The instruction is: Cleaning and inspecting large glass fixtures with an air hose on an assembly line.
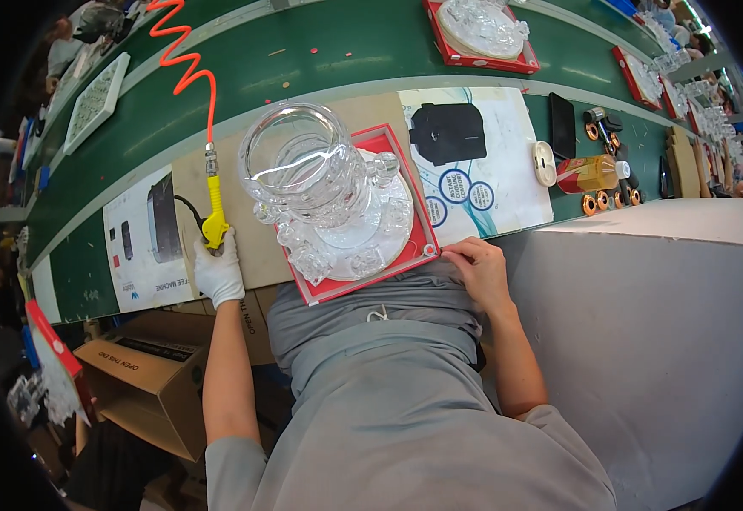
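Observation:
My left hand (pixel 219 271), in a white glove, is wrapped round a yellow air blow gun (pixel 215 223) at the left of the tray. An orange coiled hose (pixel 211 102) runs up from the gun. In front of me a red square tray (pixel 415 198) lies turned at an angle, its near edge over my lap. It carries a clear plastic assembly on a round white base (pixel 398 213), with a large clear cylinder (pixel 303 162) standing at its left. My bare right hand (pixel 482 271) pinches the tray's near right corner, beside a small round white part (pixel 429 250).
Flattened printed cardboard (pixel 507 128) covers part of the green bench, with a flat black piece (pixel 450 134) on it. To the right are a bottle (pixel 588 174), a phone (pixel 562 126) and copper-coloured rings. Another red tray (pixel 490 62) sits farther back. An open carton (pixel 137 362) stands lower left.

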### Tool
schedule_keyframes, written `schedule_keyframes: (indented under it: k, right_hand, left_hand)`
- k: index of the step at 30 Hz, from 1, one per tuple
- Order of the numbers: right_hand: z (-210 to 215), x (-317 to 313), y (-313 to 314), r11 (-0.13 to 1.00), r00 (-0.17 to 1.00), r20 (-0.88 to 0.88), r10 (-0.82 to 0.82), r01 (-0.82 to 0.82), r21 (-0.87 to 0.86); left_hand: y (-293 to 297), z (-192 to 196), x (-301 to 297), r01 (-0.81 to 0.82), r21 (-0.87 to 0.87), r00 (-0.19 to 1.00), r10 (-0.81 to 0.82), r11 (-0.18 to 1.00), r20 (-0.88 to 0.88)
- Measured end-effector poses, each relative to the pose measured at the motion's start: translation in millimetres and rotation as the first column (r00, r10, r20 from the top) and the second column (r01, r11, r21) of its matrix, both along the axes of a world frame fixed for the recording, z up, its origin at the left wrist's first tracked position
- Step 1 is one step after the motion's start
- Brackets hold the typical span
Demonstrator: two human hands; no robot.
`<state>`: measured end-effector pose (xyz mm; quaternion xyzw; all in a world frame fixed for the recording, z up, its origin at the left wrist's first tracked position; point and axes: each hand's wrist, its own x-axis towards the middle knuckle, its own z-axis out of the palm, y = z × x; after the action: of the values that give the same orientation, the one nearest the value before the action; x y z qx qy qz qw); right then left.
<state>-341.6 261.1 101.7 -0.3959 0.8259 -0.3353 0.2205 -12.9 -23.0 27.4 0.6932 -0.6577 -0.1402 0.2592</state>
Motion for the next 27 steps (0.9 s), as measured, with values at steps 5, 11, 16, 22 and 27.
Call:
schedule_keyframes:
  k: [5, 11, 16, 22, 27]
  right_hand:
    - [-7, -1, -4, 0.994, 0.992, 0.072, -0.101, 0.104, -0.036]
    - [-3, 4, -10, 0.998, 0.998, 0.037, -0.055, 0.053, 0.044]
    - [-13, 1, -15, 0.99, 0.986, 0.102, -0.131, 0.135, -0.034]
    - [-25, -36, -27, 0.959, 0.94, 0.253, -0.228, 0.262, -0.109]
    - [-26, -82, -24, 0.869, 0.886, 0.247, -0.391, 0.444, -0.218]
  left_hand:
    - [5, 15, -12, -0.011, 0.034, 0.998, 0.009, 0.999, 0.055]
    - [8, 21, -13, -0.028, 0.102, 0.999, 0.024, 0.994, 0.043]
    - [7, 11, -7, -0.027, 0.058, 1.0, 0.027, 0.998, -0.005]
    - [4, 5, -8, -0.024, 0.047, 1.0, 0.023, 0.999, 0.014]
    - [1, 16, -12, -0.047, 0.117, 0.999, 0.044, 0.992, 0.031]
